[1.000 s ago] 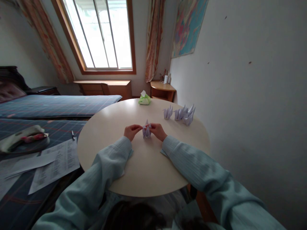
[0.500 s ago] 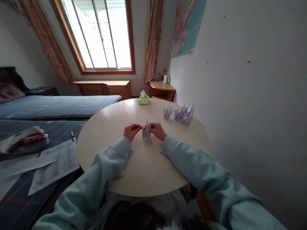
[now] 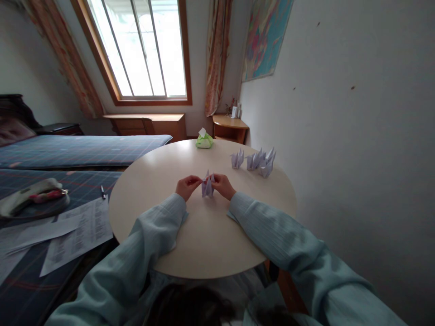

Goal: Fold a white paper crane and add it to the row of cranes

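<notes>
A pale lilac paper crane [image 3: 207, 188] is held upright at the middle of the round table [image 3: 210, 244]. My left hand [image 3: 187, 186] pinches its left side with closed fingertips. From the right, my right hand [image 3: 223, 184] grips the crane near its upper part, fingers closed on the paper. Some of the folds are hidden behind my fingertips. Further back on the right stand several folded paper cranes of the same colour, one paper crane [image 3: 237, 159] a little apart from a cluster [image 3: 261, 161].
A green tissue pack [image 3: 204, 139] sits at the table's far edge. To the left, printed sheets [image 3: 79, 233], a pen [image 3: 103, 192] and a pale bag-like item [image 3: 32, 198] lie on a plaid-covered bed [image 3: 84, 181]. The white wall [image 3: 356, 158] rises close on the right.
Both hands stay almost in place around the paper crane. Only a very slight shift of the crane and fingers shows.
</notes>
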{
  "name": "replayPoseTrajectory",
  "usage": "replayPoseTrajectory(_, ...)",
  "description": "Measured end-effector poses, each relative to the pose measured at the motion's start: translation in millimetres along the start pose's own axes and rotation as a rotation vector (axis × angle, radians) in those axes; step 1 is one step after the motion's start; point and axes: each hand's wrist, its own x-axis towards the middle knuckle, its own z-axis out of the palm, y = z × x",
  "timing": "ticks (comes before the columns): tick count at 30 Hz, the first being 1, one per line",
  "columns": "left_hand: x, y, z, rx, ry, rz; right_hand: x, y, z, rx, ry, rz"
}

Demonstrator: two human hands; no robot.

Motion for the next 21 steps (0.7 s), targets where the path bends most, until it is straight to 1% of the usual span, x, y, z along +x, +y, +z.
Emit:
replayPoseTrajectory(3,-0.7,1.5,-0.5,-0.008,-0.014,-0.011,-0.8,-1.0,-0.8,0.049,-0.054,0.017)
replayPoseTrajectory(5,-1.4,4.6,-1.0,0.002,-0.022,-0.019,-1.3,-1.3,-1.2,0.068,-0.059,0.029)
replayPoseTrajectory(8,-2.2,9.7,-1.3,0.026,-0.031,-0.03,-1.6,-1.0,-1.2,0.062,-0.036,0.034)
replayPoseTrajectory(15,-1.7,9.8,0.5,0.017,-0.001,-0.006,-1.8,-3.1,0.1,-0.091,0.034,-0.015)
replayPoseTrajectory(21,-0.9,9.2,2.6,-0.151,0.022,-0.062,-3.2,-6.3,0.5,-0.105,0.083,-0.036)
